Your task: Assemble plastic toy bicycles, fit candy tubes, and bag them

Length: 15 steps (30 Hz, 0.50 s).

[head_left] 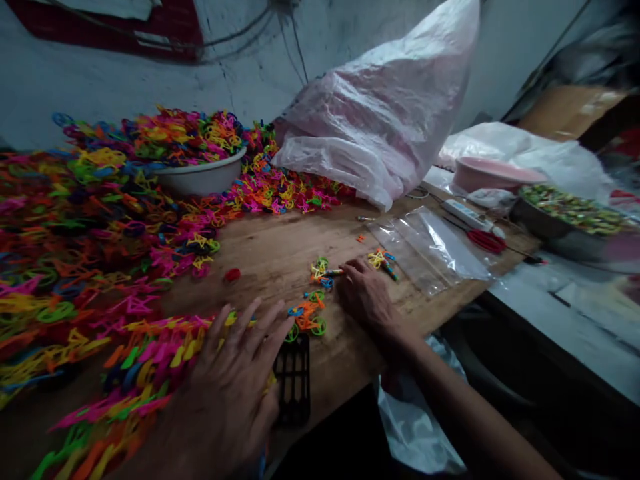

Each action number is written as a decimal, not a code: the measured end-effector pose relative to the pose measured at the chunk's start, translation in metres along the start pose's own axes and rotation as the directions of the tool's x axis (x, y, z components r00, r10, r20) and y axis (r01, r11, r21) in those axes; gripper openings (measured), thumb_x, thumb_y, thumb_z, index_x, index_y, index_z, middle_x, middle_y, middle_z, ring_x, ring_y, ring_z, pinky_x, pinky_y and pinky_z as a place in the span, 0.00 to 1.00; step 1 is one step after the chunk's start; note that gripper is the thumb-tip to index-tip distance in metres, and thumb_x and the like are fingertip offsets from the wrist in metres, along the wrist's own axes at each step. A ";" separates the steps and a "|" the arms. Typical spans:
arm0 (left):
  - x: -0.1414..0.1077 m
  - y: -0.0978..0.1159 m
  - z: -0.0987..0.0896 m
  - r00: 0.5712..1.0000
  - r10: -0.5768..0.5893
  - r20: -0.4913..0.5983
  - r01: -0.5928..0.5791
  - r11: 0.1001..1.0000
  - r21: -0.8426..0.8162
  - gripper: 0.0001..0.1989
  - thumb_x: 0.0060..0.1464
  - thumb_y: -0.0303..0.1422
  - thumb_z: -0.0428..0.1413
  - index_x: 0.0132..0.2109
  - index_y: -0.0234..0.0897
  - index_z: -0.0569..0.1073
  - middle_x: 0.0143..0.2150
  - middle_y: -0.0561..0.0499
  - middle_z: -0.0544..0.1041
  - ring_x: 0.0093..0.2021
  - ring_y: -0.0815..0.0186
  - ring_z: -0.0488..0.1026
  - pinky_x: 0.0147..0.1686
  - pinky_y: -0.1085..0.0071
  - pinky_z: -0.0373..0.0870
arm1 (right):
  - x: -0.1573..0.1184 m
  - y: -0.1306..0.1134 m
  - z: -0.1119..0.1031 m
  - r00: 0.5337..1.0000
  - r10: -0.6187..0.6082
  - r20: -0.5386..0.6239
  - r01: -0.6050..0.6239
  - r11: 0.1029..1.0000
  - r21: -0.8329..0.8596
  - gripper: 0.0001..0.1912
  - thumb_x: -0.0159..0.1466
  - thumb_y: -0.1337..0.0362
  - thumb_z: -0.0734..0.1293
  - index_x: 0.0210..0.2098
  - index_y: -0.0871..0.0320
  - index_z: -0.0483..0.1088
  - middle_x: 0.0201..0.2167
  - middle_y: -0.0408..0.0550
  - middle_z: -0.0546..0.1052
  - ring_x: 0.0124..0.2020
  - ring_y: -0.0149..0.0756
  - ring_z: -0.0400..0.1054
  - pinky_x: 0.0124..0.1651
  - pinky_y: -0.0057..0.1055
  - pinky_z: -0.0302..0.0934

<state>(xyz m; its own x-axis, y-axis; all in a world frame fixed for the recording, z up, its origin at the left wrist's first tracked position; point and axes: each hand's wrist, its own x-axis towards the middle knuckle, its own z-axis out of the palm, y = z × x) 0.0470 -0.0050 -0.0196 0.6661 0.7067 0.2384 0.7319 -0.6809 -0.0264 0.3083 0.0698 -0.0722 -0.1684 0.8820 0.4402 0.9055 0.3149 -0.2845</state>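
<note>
My left hand is blurred, its fingers spread above rows of coloured plastic pieces. Whether its palm touches them is hidden. Right beside it lies a black plastic grid. My right hand rests low on the wooden table, fingers curled together, with the fingertips at the end of a small patterned stick. Just left of these fingers are a small toy bicycle in orange with green and blue wheels, and a yellow, green and blue one. Past the knuckles lies another small toy, with a second patterned stick.
Loose plastic parts heap across the left, around a filled white basin. A large plastic sack stands behind. Clear bags, a power strip and red cord lie right, near a full bowl.
</note>
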 end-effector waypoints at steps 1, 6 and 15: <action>0.001 0.000 -0.002 1.000 0.005 0.005 -0.005 1.000 0.004 0.33 0.51 0.32 0.48 0.65 0.39 0.54 0.67 0.50 0.52 0.67 0.52 0.46 0.64 0.49 0.35 | 0.007 0.002 0.005 1.000 -0.010 0.011 0.010 1.000 -0.002 0.09 0.62 0.71 0.61 0.39 0.61 0.71 0.39 0.54 0.71 0.41 0.40 0.62 0.45 0.35 0.57; 0.005 0.000 -0.006 0.999 0.003 0.034 -0.002 1.000 -0.021 0.33 0.52 0.34 0.48 0.65 0.39 0.53 0.68 0.50 0.50 0.67 0.54 0.46 0.64 0.51 0.34 | 0.020 0.011 0.008 0.998 -0.021 0.053 0.019 0.999 0.034 0.07 0.61 0.71 0.62 0.31 0.61 0.72 0.33 0.52 0.70 0.37 0.38 0.62 0.40 0.33 0.57; 0.010 0.005 -0.019 0.983 -0.057 0.172 0.075 0.993 -0.096 0.30 0.57 0.38 0.44 0.65 0.36 0.52 0.68 0.46 0.50 0.66 0.55 0.48 0.63 0.48 0.41 | -0.062 -0.056 -0.036 0.963 0.241 0.118 -0.264 0.774 0.575 0.06 0.60 0.64 0.65 0.36 0.58 0.64 0.29 0.44 0.70 0.29 0.31 0.64 0.31 0.27 0.59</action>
<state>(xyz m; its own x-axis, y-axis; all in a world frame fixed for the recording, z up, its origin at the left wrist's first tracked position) 0.0547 -0.0050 0.0013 0.6378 0.7671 0.0688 0.7624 -0.6415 0.0848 0.2820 -0.0150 -0.0528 0.0097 0.9669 0.2551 0.5213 0.2129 -0.8264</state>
